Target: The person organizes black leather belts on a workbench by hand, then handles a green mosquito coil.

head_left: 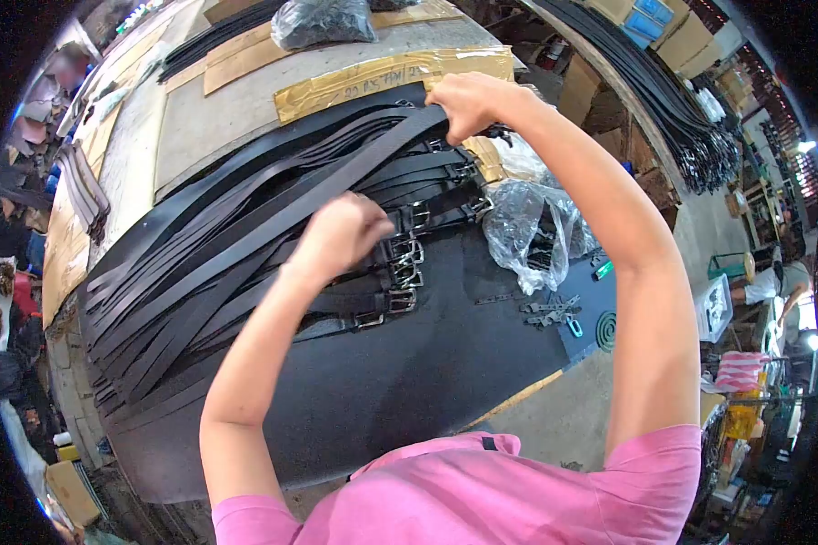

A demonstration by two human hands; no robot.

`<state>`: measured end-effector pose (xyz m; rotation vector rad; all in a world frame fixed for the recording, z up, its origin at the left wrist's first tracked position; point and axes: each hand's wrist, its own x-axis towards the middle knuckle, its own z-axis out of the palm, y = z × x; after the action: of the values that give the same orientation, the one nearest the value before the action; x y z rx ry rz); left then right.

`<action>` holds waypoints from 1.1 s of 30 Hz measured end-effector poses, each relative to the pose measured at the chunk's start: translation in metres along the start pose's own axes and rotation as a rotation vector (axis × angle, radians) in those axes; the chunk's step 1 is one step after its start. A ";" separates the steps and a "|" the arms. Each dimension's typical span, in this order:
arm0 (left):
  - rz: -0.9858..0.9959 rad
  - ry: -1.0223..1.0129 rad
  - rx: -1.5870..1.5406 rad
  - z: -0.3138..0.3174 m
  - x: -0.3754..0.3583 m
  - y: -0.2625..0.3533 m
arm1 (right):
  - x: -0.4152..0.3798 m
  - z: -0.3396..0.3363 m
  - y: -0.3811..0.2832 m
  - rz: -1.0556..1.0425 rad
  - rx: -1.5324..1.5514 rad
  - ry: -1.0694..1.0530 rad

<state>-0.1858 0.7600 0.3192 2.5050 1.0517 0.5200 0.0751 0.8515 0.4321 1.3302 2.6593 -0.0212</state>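
Many black belts (245, 227) lie side by side across the dark table, their silver buckles (404, 263) towards the middle. My right hand (468, 104) grips the end of one black belt near the taped cardboard, and that belt stretches down to the left over the others. Over the belts near the buckles is my left hand (345, 232), slightly blurred, with its fingers curled; what it holds, if anything, is hidden. A clear plastic bag (532, 227) lies right of the buckles, with small dark strips (552, 312) below it.
Taped cardboard (391, 80) with writing lies behind the belts, and a plastic bag of dark items (323, 23) sits farther back. A green coil (606, 331) is near the table's right edge. More black belts (663, 100) hang at the upper right. A person (777, 283) is at the far right.
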 end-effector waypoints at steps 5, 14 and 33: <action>-0.029 0.106 0.244 0.075 0.015 -0.008 | 0.011 0.007 0.016 -0.023 -0.017 -0.020; 0.035 0.124 -0.222 0.074 0.036 0.013 | 0.017 0.037 0.040 -0.084 0.051 -0.058; -0.098 0.228 -0.029 0.168 0.087 0.040 | 0.015 0.047 0.048 -0.155 0.217 -0.032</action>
<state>-0.0264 0.7646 0.2095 2.3957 1.2329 0.8003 0.1115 0.8885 0.3864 1.1636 2.7908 -0.3573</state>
